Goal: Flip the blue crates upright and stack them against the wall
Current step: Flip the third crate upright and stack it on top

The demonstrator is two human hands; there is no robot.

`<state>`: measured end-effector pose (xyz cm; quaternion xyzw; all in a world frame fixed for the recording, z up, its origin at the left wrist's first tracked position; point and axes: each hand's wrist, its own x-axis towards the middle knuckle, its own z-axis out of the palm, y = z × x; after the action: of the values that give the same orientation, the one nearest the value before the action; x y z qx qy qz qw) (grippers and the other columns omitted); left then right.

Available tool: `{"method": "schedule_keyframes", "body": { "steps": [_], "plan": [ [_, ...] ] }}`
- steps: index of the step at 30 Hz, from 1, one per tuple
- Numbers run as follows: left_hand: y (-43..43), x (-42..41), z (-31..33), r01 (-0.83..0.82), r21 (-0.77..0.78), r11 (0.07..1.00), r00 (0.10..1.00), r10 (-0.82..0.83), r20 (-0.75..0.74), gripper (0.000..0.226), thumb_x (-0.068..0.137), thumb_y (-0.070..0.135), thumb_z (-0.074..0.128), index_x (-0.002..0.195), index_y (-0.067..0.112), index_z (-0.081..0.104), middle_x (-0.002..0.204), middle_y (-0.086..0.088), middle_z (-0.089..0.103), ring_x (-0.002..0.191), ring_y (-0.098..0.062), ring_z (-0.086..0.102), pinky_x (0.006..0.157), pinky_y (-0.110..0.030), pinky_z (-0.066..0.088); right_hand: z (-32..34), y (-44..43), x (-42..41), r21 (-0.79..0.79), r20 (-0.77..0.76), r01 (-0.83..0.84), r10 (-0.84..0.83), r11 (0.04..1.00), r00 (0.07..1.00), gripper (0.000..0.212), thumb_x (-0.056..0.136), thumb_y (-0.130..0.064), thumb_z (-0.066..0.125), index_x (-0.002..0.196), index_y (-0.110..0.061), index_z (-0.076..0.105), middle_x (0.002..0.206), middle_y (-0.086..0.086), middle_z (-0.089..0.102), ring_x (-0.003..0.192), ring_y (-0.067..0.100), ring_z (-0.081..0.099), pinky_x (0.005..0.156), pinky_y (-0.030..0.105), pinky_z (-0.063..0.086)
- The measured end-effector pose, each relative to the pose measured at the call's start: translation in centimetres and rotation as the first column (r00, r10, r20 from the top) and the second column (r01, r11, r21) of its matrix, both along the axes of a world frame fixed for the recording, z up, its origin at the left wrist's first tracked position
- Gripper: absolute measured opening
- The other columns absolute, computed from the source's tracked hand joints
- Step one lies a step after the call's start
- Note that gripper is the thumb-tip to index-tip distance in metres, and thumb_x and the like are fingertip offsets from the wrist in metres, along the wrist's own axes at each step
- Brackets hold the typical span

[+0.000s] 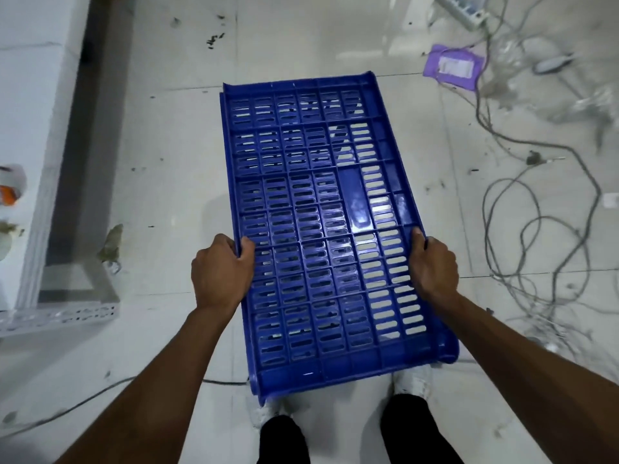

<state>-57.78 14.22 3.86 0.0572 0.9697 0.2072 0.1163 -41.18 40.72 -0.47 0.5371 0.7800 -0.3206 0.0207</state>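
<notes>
Head view: left grip (219,272) and right grip (433,266) are closed round the two long edges of the blue crate (321,229), thumbs on its slotted face. The crate is held at frame centre above the tiled floor (167,145). Loose cables (536,226) are seen at right.

The person has a bare left hand (221,269) and right hand (433,266), black trousers (412,430), white shoes (413,380)

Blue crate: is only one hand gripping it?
No, the left hand and the right hand each grip a long edge of the blue crate.
</notes>
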Motion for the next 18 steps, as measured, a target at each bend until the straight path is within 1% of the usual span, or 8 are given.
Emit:
{"method": "schedule_keyframes", "body": {
  "steps": [4,8,10,13,16,18],
  "plan": [
    [4.2,2.1,-0.6,0.024,0.025,0.999,0.999,-0.025,0.045,0.041,0.100,0.041,0.046,0.080,0.007,0.056,0.067,-0.005,0.061,0.061,-0.023,0.058,0.061,-0.032,0.041,0.2,4.7,2.3,-0.061,0.019,0.007,-0.006,0.998,1.000,0.060,0.103,-0.052,0.026,0.095,-0.004,0.063,0.098,0.019,0.068,0.079,0.031,0.058,0.071,0.036,0.043],
    [7.9,3.4,-1.1,0.077,-0.008,0.997,0.996,-0.077,0.055,0.040,0.101,0.041,0.044,0.083,0.007,0.055,0.072,-0.006,0.061,0.063,-0.023,0.057,0.061,-0.031,0.039,0.4,8.2,3.9,-0.073,0.033,0.012,-0.010,0.997,0.999,0.061,0.103,-0.050,0.026,0.101,-0.001,0.063,0.105,0.023,0.066,0.082,0.031,0.056,0.073,0.034,0.040],
    [9.4,3.8,-1.4,0.099,-0.033,0.995,0.994,-0.096,0.059,0.042,0.102,0.042,0.042,0.087,0.005,0.056,0.076,-0.008,0.063,0.064,-0.022,0.056,0.062,-0.031,0.039,0.3,9.5,4.5,-0.072,0.025,0.023,-0.021,0.997,0.999,0.061,0.103,-0.051,0.026,0.099,-0.002,0.062,0.104,0.022,0.067,0.083,0.031,0.057,0.074,0.035,0.042],
    [11.3,4.3,-1.7,0.118,-0.078,0.990,0.990,-0.112,0.087,0.047,0.103,0.044,0.038,0.098,0.002,0.057,0.084,-0.011,0.064,0.068,-0.020,0.052,0.064,-0.031,0.038,0.1,10.9,5.1,-0.067,0.013,0.023,-0.022,0.997,1.000,0.057,0.103,-0.050,0.025,0.091,-0.007,0.059,0.100,0.021,0.067,0.077,0.027,0.053,0.071,0.034,0.040],
    [12.6,4.9,-2.1,0.134,-0.154,0.979,0.984,-0.113,0.137,0.048,0.105,0.043,0.033,0.107,0.000,0.054,0.095,-0.018,0.067,0.071,-0.026,0.053,0.065,-0.033,0.037,0.0,11.6,5.5,-0.060,0.026,0.028,-0.026,0.998,0.999,0.061,0.104,-0.050,0.025,0.097,-0.003,0.063,0.099,0.020,0.067,0.077,0.027,0.052,0.072,0.034,0.039],
    [13.2,5.7,-2.5,0.144,-0.177,0.974,0.976,-0.111,0.185,0.045,0.106,0.042,0.029,0.107,0.003,0.049,0.097,-0.020,0.067,0.071,-0.029,0.052,0.065,-0.035,0.036,-0.2,12.0,5.8,-0.047,0.045,0.030,-0.028,0.998,0.999,0.061,0.104,-0.050,0.025,0.097,-0.003,0.063,0.097,0.019,0.067,0.077,0.027,0.052,0.071,0.034,0.039]
  ]
}}
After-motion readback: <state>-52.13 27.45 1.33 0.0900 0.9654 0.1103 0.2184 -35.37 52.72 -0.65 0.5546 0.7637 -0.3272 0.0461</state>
